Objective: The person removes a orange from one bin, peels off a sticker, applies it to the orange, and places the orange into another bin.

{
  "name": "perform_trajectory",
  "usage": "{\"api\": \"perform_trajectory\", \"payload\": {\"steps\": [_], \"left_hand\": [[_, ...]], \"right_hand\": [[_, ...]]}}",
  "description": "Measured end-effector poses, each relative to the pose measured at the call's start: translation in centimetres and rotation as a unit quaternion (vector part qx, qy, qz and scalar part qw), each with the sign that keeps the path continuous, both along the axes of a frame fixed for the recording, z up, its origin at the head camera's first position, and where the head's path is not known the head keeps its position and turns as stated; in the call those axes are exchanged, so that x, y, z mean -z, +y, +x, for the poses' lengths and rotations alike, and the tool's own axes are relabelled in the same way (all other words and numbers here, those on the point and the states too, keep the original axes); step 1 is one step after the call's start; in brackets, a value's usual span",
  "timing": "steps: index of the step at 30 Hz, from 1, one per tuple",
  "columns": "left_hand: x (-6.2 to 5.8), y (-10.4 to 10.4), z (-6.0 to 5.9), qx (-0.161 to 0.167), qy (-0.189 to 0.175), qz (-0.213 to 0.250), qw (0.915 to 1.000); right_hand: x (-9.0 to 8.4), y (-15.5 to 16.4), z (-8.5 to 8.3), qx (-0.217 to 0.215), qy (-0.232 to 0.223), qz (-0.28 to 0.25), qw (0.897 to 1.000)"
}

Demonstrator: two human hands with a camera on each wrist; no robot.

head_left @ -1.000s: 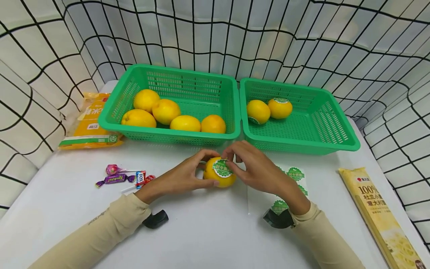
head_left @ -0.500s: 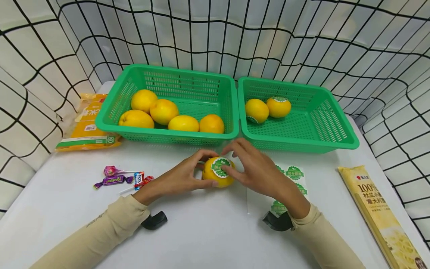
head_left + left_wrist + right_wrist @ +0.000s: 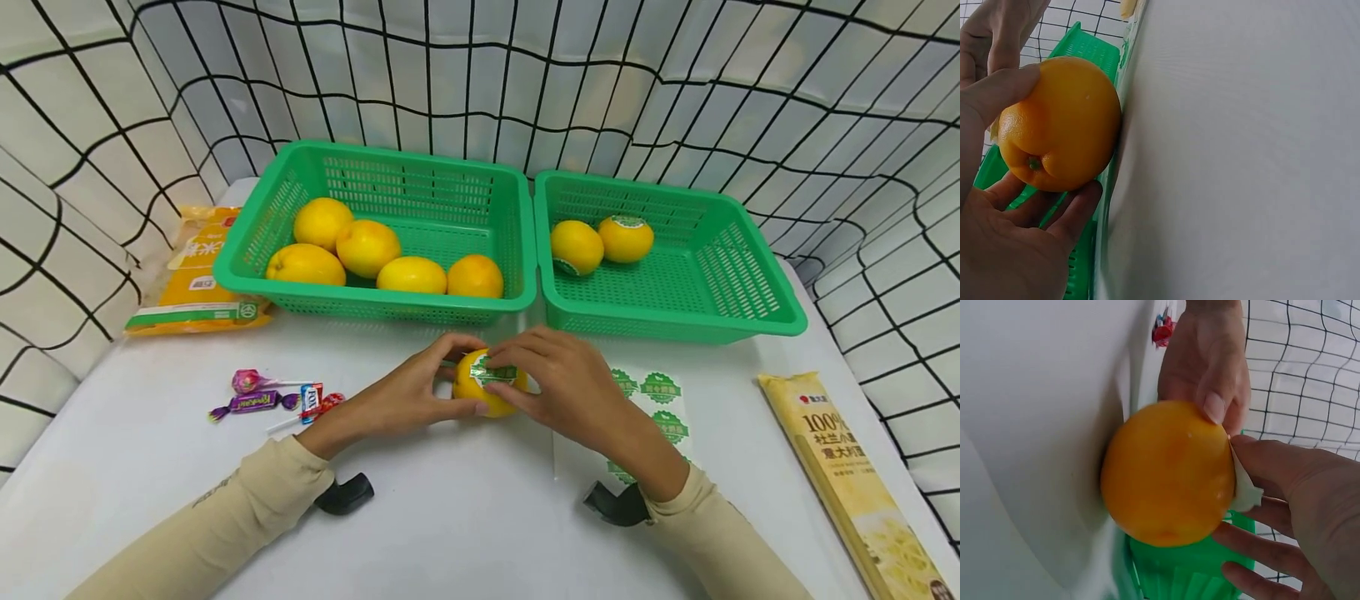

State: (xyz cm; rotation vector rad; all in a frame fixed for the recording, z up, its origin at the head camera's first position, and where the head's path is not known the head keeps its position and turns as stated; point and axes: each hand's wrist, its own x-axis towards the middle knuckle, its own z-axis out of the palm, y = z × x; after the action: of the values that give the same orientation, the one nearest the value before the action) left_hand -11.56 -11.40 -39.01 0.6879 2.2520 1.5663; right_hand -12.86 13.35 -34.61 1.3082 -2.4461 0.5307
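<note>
1. Landmark: left green basket (image 3: 517, 242), at the back of the white counter (image 3: 465, 517).
2. Orange (image 3: 483, 387) sits on the counter just in front of that basket's front right corner, between both hands.
3. Left hand (image 3: 405, 396) grips the orange from its left: thumb and fingers curled round it. The left wrist view shows the fruit's stem end cradled against the palm (image 3: 1004, 250).
4. Right hand (image 3: 566, 387) is on the orange's right and top side, fingers curled, pressing a green round sticker (image 3: 491, 371) onto the peel. The sticker looks creased, partly under the fingertips; the right wrist view shows its white edge (image 3: 1242, 484) pinched between thumb and fruit.
5. The two hands are close together, nearly touching over the fruit.
6. Left basket holds five plain oranges (image 3: 412, 275).
7. Right green basket (image 3: 757, 321) butts against the left basket's right wall and holds two stickered oranges (image 3: 600, 242).
8. Sticker sheet (image 3: 660, 400) lies flat on the counter, in front of the right basket and partly under the right forearm.
9. Yellow bag (image 3: 195, 283) lies just left of the left basket.
10. Wrapped candies and a lollipop (image 3: 273, 396) are in front of the left basket's left half.
11. Noodle pack (image 3: 855, 475) lies far right, well apart from the left basket.
</note>
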Motion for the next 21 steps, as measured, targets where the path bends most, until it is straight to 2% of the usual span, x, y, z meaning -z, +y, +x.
{"api": "perform_trajectory", "payload": {"steps": [12, 15, 21], "left_hand": [[0.1, -0.3, -0.1, 0.009, -0.035, 0.02, 0.9992], [-0.2, -0.3, -0.2, 0.004, -0.025, 0.026, 0.9993], [-0.5, -0.1, -0.3, -0.038, 0.005, 0.061, 0.9974]], "right_hand": [[-0.6, 1.6, -0.5, 0.018, -0.023, -0.01, 1.0], [-0.6, 1.7, -0.4, 0.016, -0.024, -0.004, 1.0], [-0.7, 1.6, -0.4, 0.004, -0.024, 0.003, 1.0]]}}
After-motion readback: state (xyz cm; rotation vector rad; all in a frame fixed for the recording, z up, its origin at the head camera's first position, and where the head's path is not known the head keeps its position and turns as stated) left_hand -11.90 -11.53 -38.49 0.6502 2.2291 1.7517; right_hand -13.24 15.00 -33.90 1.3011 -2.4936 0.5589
